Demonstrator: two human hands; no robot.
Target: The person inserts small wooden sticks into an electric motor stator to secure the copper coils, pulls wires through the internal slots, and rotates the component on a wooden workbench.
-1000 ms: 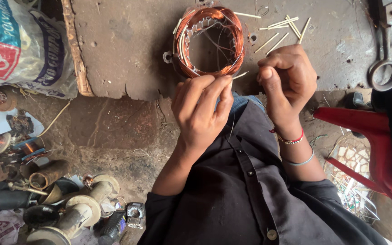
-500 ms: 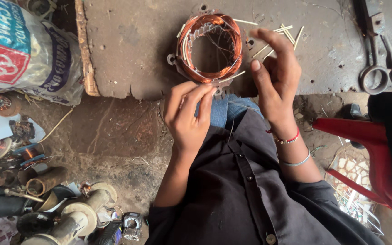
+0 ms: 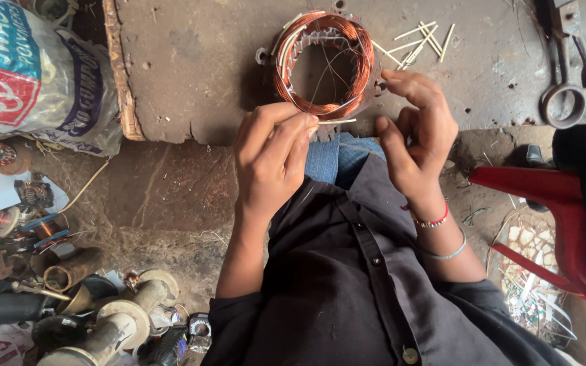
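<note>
Round copper-wire motor coil point(image 3: 323, 62) with a metal core lies flat on the grey stained workbench slab point(image 3: 198, 61), near its front edge. Left hand point(image 3: 272, 159) sits just below the coil, fingers pinched closed on a thin pale sliver stick point(image 3: 337, 122) that points right, close under the coil's lower rim. Right hand point(image 3: 418, 139) hovers beside the coil's right side, fingers half curled and loosely open, holding nothing visible. More pale sticks point(image 3: 422, 41) lie scattered right of the coil. Metal scissors point(image 3: 578, 78) rest at the slab's far right. Printed plastic sack point(image 3: 32, 74) leans at left; spools and motor parts point(image 3: 69, 298) clutter the dirt floor.
</note>
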